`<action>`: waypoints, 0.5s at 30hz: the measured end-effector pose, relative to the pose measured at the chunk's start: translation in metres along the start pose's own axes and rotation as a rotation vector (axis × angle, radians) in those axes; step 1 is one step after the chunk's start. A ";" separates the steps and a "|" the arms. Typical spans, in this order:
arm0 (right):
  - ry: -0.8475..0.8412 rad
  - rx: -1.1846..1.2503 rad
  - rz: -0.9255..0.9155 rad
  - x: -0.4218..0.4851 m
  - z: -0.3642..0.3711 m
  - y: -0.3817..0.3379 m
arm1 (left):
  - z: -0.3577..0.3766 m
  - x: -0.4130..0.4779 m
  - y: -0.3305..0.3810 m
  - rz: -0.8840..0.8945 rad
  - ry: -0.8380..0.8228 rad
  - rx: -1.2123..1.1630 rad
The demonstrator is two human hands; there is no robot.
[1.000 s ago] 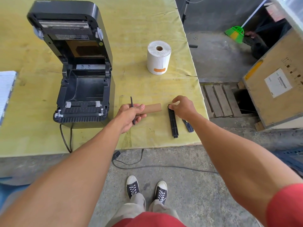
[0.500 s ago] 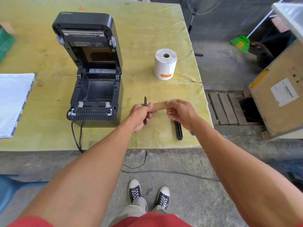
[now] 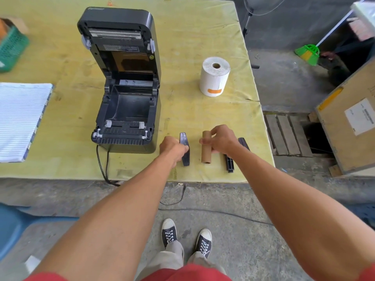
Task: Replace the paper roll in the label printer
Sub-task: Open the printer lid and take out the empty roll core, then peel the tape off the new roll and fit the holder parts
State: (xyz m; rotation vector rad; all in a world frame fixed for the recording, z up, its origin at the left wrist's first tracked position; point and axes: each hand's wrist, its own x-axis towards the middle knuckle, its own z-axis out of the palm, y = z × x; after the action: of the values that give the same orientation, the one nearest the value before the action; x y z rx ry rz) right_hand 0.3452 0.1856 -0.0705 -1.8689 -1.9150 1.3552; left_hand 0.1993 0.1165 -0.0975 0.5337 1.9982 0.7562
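The bench (image 3: 60, 175), draped in yellow cloth, fills the upper 2 thirds of the frame, and the label printer (image 3: 125, 88) stands on it at upper centre with its lid swung up and its roll bay bare. To the right of the printer and further up the frame, the fresh paper roll (image 3: 214, 79) stands on end, its long axis upright and its core hole facing up. Lower down, near the bench's front edge, the right hand (image 3: 220, 139) is closed around the empty cardboard core (image 3: 206, 149), which lies with its long axis running up and down the frame. The left hand (image 3: 173, 150) is clenched on a black holder piece (image 3: 185, 149) just left of the core, and a second black holder piece (image 3: 229, 162) lies partly under the right wrist. The new roll sits up-frame and slightly right of both hands, well apart from them, and the right hand looks nearer to it. By my judgement the spent core is out, so the coming move likely means putting it down and reaching up-frame with the right hand for the roll.
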 end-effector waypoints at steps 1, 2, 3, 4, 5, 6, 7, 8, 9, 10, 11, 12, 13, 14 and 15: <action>0.012 -0.032 -0.002 0.002 0.002 0.000 | -0.001 0.000 -0.002 0.003 -0.011 0.017; 0.021 -0.057 -0.003 0.003 0.004 0.000 | -0.001 0.001 -0.003 0.012 -0.024 0.046; 0.027 -0.080 -0.004 0.005 0.005 0.001 | -0.001 0.001 -0.003 0.027 -0.032 0.080; 0.033 -0.103 -0.003 0.006 0.006 0.001 | -0.001 0.001 -0.002 0.050 -0.033 0.119; 0.036 -0.126 0.002 0.007 0.007 0.002 | -0.001 0.002 -0.002 0.082 -0.029 0.174; 0.037 -0.138 0.007 0.008 0.007 0.003 | -0.001 0.003 -0.001 0.124 -0.022 0.245; 0.041 -0.140 0.011 0.009 0.008 0.004 | 0.000 0.005 0.000 0.165 -0.011 0.321; 0.046 -0.138 0.011 0.010 0.009 0.005 | 0.000 0.006 0.001 0.202 0.002 0.392; 0.052 -0.137 0.011 0.011 0.009 0.005 | 0.000 0.006 0.002 0.232 0.019 0.457; 0.057 -0.138 0.012 0.011 0.009 0.006 | 0.000 0.005 0.003 0.259 0.038 0.517; 0.060 -0.139 0.015 0.012 0.009 0.006 | 0.000 0.005 0.004 0.282 0.053 0.563; 0.061 -0.140 0.017 0.012 0.010 0.006 | 0.001 0.005 0.004 0.298 0.059 0.589; 0.062 -0.143 0.018 0.012 0.010 0.005 | 0.001 0.005 0.005 0.304 0.058 0.599; 0.064 -0.143 0.019 0.012 0.010 0.005 | 0.001 0.005 0.004 0.303 0.054 0.598; 0.066 -0.142 0.022 0.012 0.011 0.005 | 0.002 0.006 0.004 0.294 0.050 0.591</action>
State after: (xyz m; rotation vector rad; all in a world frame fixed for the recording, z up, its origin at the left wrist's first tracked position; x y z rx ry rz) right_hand 0.3394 0.1898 -0.0860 -1.9774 -2.0112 1.1756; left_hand 0.1980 0.1237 -0.0992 1.1810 2.2117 0.3329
